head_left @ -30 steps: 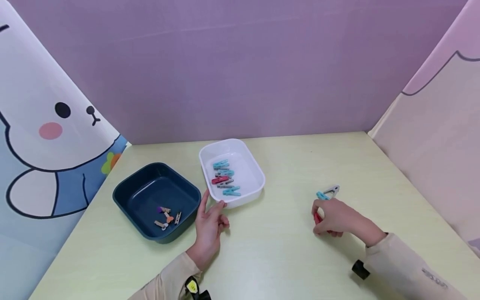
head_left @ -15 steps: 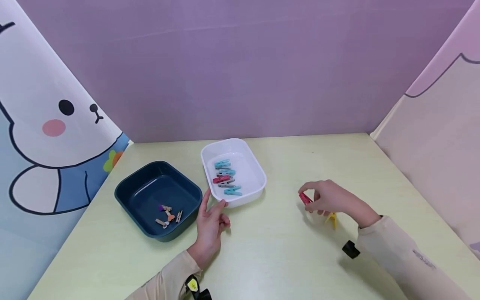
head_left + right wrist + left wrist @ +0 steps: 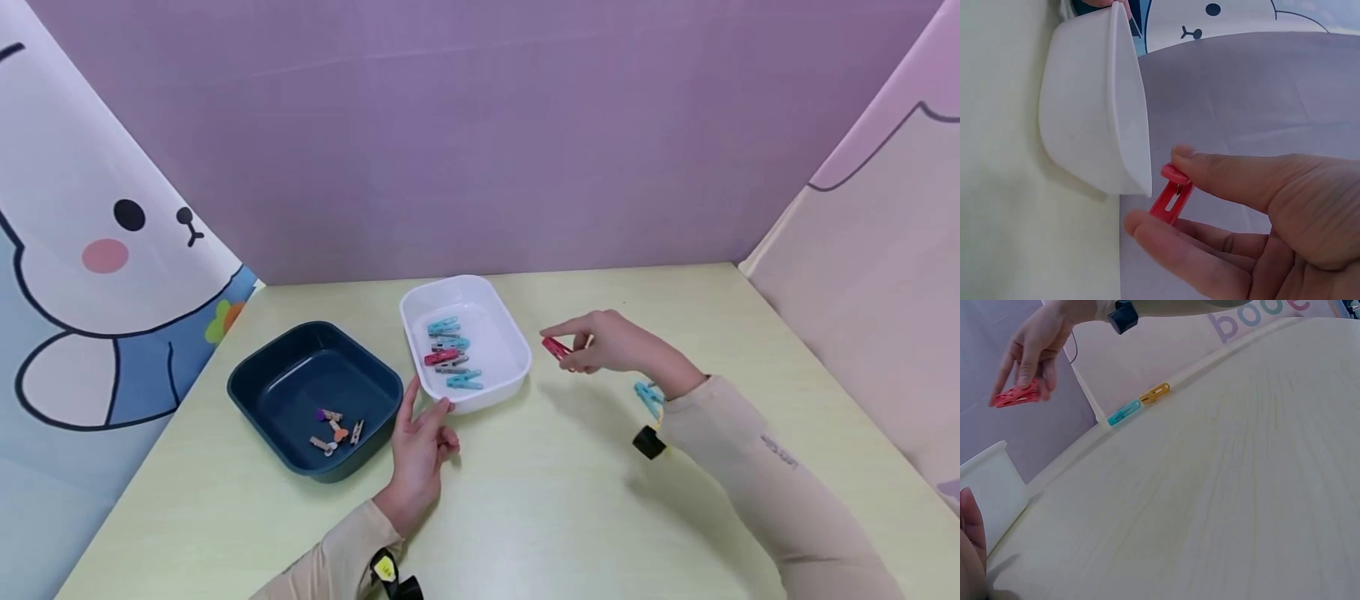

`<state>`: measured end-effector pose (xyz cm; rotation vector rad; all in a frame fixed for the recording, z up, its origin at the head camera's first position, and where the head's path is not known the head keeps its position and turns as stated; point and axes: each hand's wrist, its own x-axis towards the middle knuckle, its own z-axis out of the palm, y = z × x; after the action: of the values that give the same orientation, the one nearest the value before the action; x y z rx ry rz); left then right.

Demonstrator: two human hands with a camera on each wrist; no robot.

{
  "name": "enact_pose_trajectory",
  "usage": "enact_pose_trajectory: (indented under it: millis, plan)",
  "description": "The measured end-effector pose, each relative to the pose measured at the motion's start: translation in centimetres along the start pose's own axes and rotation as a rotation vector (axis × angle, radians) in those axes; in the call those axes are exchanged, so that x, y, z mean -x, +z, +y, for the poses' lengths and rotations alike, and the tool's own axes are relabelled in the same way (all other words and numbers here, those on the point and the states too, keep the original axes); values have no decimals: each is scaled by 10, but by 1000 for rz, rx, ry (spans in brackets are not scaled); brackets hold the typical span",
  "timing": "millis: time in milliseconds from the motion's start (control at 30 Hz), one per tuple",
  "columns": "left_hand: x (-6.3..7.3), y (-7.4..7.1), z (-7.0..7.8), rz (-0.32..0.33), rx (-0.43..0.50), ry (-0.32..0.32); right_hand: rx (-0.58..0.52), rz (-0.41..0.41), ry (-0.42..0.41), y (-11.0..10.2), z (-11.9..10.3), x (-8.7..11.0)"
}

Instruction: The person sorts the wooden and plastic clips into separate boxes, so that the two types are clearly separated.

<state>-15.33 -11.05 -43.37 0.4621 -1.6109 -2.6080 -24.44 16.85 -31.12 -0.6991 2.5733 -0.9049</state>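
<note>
My right hand [image 3: 611, 342] pinches a red clothespin [image 3: 1172, 199] between thumb and fingertips, above the table just right of the white basin [image 3: 513, 367]. In the right wrist view the clothespin is near the basin's rim. My left hand [image 3: 416, 467] touches the basin's near left corner with an outstretched index finger and the thumb. Inside the basin lie several blue and grey clothespins and a red clothespin [image 3: 440, 357]. A blue clothespin [image 3: 1124, 412] and a yellow clothespin [image 3: 1155, 393] lie on the table to the right, partly hidden by the right sleeve in the head view.
A dark blue basin [image 3: 288, 387] stands left of the white one, holding several small wooden clothespins [image 3: 339, 434] with coloured decorations. A purple backdrop [image 3: 495, 150] rises behind the table [image 3: 525, 508], with printed panels on both sides.
My right hand has lifted the red clothespin from the right side of the table and carried it left and away from me toward the white basin. The left hand stays put.
</note>
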Motion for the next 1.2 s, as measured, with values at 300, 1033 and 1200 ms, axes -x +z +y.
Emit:
enact_pose_trajectory:
  millis: [300,1033,1200]
  plan:
    - [0,1,0,6,3,-1,49,4,-7,0,-23,-48]
    - [2,-3,4,3,-32,-43,-159,-136,137,34,-51,-146]
    - [2,-6,5,-3,-32,-55,-244,-190,183,45,-56,-157]
